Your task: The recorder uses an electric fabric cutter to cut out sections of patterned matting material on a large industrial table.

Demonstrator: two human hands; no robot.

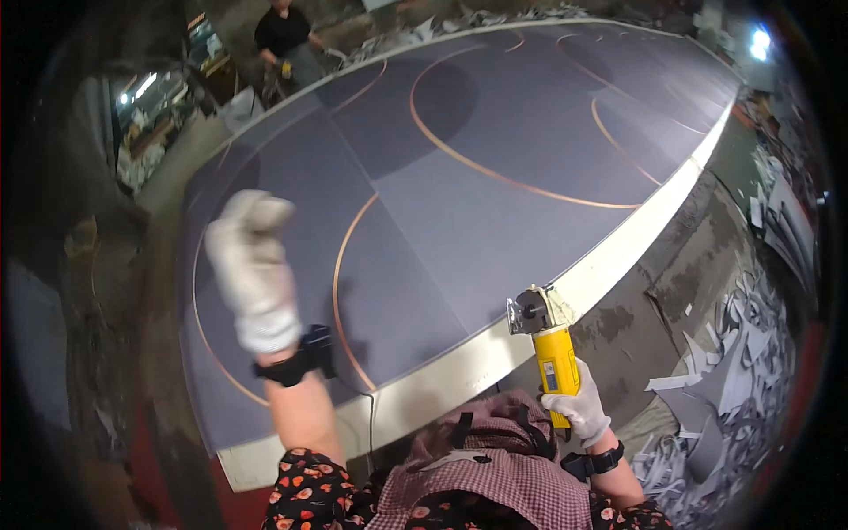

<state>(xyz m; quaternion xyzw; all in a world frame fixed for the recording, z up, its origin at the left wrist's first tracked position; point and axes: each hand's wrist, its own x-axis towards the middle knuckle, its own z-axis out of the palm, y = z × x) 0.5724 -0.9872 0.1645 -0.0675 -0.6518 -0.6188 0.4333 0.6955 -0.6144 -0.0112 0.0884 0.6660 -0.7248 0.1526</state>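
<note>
My right hand [582, 408], in a white glove, grips the yellow body of a handheld electric cutter [556, 360]. Its dark head and clear guard reach over the near edge of a large grey-blue sheet [442, 256] spread on a long table. Orange curved lines run across the sheet. Raised above the sheet's left part, my gloved left hand [252, 238] is smeared by motion, and its fingers look bent. Nothing shows in it, though the blur hides the fingers' exact pose. A dark band circles each wrist.
The table's pale edge [468, 367] runs along my front and bends away to the right. A thin dark cord [372, 424] hangs over it. Grey scraps [707, 415] heap on the floor at right. Another person [284, 40] stands beyond the far left edge.
</note>
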